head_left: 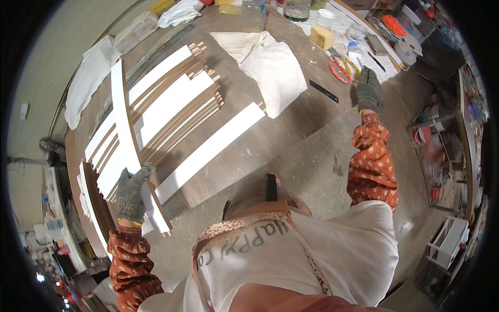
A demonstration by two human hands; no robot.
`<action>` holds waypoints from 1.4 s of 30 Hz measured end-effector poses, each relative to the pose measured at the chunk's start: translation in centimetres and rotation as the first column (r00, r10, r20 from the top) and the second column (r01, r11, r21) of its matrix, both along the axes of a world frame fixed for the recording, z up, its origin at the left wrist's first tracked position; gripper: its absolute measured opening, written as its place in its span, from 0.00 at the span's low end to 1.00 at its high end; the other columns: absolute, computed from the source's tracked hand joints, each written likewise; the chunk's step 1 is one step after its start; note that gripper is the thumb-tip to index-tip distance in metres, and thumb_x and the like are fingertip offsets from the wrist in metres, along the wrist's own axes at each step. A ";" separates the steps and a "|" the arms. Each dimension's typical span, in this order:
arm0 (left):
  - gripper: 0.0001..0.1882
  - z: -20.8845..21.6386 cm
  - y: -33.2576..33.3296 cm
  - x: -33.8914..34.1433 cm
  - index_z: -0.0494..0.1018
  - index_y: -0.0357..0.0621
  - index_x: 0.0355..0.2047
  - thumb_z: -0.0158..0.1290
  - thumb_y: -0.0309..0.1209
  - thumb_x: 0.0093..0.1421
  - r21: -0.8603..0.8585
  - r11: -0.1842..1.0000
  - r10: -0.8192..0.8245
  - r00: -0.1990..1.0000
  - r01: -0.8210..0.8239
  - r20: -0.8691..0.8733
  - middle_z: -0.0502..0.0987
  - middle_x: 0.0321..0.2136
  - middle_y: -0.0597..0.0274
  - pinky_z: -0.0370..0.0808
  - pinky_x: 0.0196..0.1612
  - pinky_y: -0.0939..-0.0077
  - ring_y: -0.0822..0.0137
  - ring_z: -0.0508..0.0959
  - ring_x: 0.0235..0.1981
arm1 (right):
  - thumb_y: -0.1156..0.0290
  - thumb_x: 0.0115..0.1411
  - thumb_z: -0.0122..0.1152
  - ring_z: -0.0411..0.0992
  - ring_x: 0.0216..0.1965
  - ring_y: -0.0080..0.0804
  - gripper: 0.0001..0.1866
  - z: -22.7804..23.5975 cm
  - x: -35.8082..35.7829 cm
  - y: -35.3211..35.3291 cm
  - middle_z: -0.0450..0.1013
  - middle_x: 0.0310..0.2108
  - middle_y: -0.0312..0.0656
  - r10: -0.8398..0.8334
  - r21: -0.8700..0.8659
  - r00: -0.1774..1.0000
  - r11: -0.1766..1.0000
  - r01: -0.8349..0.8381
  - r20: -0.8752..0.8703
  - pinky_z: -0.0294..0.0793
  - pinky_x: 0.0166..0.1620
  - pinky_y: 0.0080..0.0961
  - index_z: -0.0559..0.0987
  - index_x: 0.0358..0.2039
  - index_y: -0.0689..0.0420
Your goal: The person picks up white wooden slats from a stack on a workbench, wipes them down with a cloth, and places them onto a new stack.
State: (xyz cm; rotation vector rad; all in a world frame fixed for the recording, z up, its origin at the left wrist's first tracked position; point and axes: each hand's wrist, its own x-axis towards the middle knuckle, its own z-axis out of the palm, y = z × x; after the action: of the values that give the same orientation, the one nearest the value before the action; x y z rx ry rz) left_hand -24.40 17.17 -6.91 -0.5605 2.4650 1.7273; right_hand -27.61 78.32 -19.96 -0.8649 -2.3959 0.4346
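My left hand [133, 193], in a grey knit glove, grips a long white slat [125, 117] near its lower end. This slat lies crosswise over a row of other white slats [174, 96] with brown edges and small wooden pegs at their ends. One more white slat [213, 151] rests apart, to the right of the row. At the right, my right hand [369, 89], also gloved, reaches over the table beside red-and-yellow-handled scissors [341, 69]. Its fingers are pressed together; whatever they hold, if anything, is hidden.
White cloth [278, 67] lies mid-table, with a black flat strip [323, 91] beside it. A yellow sponge block [321, 38], jars [326, 18] and an orange cord coil [394, 25] stand at the far right. Another cloth [91, 83] drapes the left edge. Shelving [442, 125] borders the right.
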 end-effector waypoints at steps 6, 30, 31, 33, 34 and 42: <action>0.22 -1.2 -0.6 1.5 0.68 0.35 0.35 0.63 0.34 0.44 -0.463 0.886 -0.059 0.989 -0.012 -0.138 0.70 0.21 0.63 0.70 0.26 0.76 0.72 0.69 0.21 | 0.45 0.55 0.48 0.62 0.53 0.48 0.34 4.2 -5.8 -3.2 0.63 0.52 0.53 0.126 0.310 0.966 0.931 -0.195 0.228 0.61 0.53 0.41 0.59 0.58 0.49; 0.38 -2.2 2.4 7.1 0.62 0.45 0.53 0.61 0.33 0.38 -0.666 0.428 -0.643 0.724 0.610 0.250 0.71 0.41 0.45 0.70 0.44 0.60 0.46 0.72 0.43 | 0.57 0.58 0.46 0.68 0.45 0.45 0.18 4.0 -16.4 -11.4 0.71 0.42 0.48 0.732 0.090 0.647 0.645 -0.759 0.213 0.64 0.49 0.36 0.73 0.45 0.50; 0.38 -2.2 2.4 7.2 0.62 0.47 0.53 0.60 0.33 0.39 -0.673 0.423 -0.629 0.731 0.607 0.264 0.71 0.43 0.47 0.70 0.45 0.61 0.48 0.72 0.43 | 0.57 0.58 0.46 0.68 0.44 0.47 0.18 5.5 -16.0 -11.8 0.71 0.41 0.48 0.686 0.091 0.699 0.698 -0.711 0.200 0.66 0.48 0.37 0.74 0.44 0.51; 0.37 -2.3 2.1 6.8 0.61 0.50 0.54 0.59 0.32 0.41 -0.687 0.405 -0.623 0.732 0.603 0.276 0.71 0.45 0.51 0.71 0.47 0.63 0.52 0.72 0.45 | 0.53 0.58 0.47 0.69 0.44 0.47 0.20 6.1 -16.8 -9.1 0.72 0.42 0.48 0.693 0.184 0.720 0.705 -0.685 0.029 0.66 0.48 0.33 0.73 0.46 0.49; 0.36 -2.0 2.2 6.6 0.62 0.51 0.54 0.60 0.32 0.41 -0.676 0.418 -0.625 0.732 0.607 0.271 0.71 0.45 0.51 0.71 0.46 0.63 0.52 0.72 0.45 | 0.53 0.58 0.46 0.69 0.44 0.48 0.20 5.8 -18.1 -7.0 0.72 0.42 0.48 0.671 0.240 0.740 0.712 -0.660 0.045 0.66 0.48 0.34 0.73 0.47 0.48; 0.36 -2.6 2.6 6.0 0.64 0.52 0.52 0.63 0.40 0.41 -0.765 0.369 -0.571 0.778 0.528 0.261 0.69 0.47 0.51 0.71 0.46 0.62 0.52 0.71 0.47 | 0.54 0.52 0.57 0.69 0.45 0.47 0.25 8.8 -16.2 -7.6 0.70 0.44 0.49 0.703 0.633 0.707 0.582 -0.511 -0.075 0.66 0.49 0.35 0.70 0.50 0.49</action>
State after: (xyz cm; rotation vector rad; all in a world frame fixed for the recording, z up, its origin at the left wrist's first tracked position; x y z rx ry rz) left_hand -18.37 19.73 -9.50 0.3256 2.8735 0.2719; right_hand -43.84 70.71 -11.17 0.3401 -2.2396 0.0584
